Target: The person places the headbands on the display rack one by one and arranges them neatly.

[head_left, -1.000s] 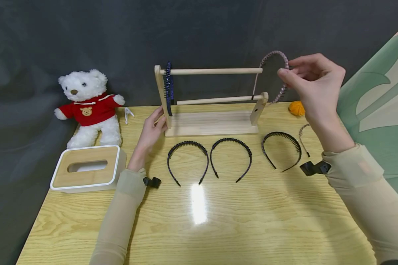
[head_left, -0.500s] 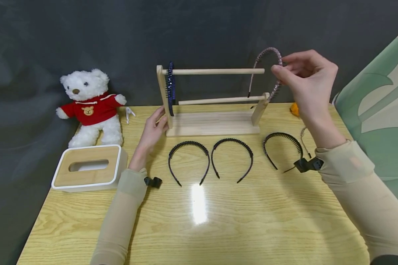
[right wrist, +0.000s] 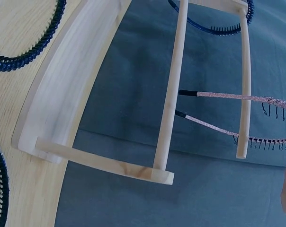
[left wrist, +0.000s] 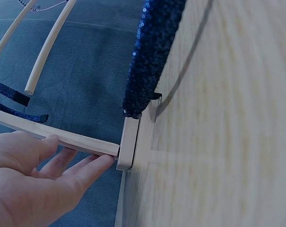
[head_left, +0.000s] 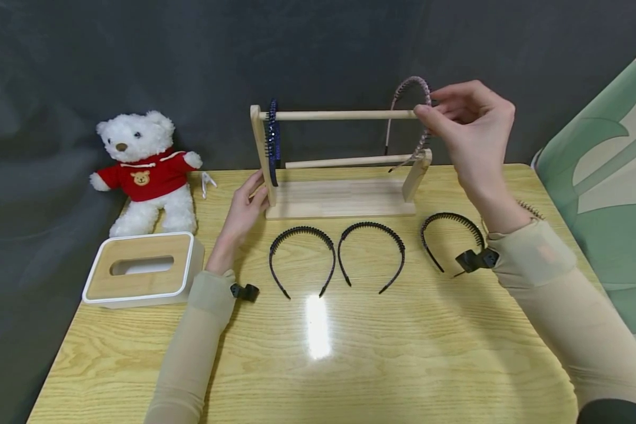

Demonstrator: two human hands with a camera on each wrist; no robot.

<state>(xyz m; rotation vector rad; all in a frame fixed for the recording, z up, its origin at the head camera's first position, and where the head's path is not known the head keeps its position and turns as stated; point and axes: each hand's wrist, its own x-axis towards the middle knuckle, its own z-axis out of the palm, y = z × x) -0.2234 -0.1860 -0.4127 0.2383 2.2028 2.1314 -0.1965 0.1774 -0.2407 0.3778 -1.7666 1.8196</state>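
Observation:
My right hand (head_left: 471,118) pinches a pink headband (head_left: 413,82) with teeth between thumb and fingers. The headband's hoop is around the free right end of the upper rod (head_left: 344,115) of a wooden rack (head_left: 339,206). In the right wrist view, its dark tips (right wrist: 188,93) lie by the lower rod (right wrist: 170,101), and only a bit of the hand shows at the edge. My left hand (head_left: 244,206) grips the rack's left upright, thumb on one side and fingers on the other in the left wrist view. A sparkly blue headband (head_left: 272,141) hangs beside that upright.
Dark toothed headbands (head_left: 302,229) (head_left: 371,225) (head_left: 450,216) lie before the rack. Another headband (head_left: 530,209) is partly hidden by my right forearm. At left are a tissue box (head_left: 191,265), a white teddy bear (head_left: 148,188) in red and a small white stand (head_left: 205,182).
My right hand has moved left with the pink headband, bringing its hoop from beyond the upper rod's free end to around it. The left hand stays on the upright.

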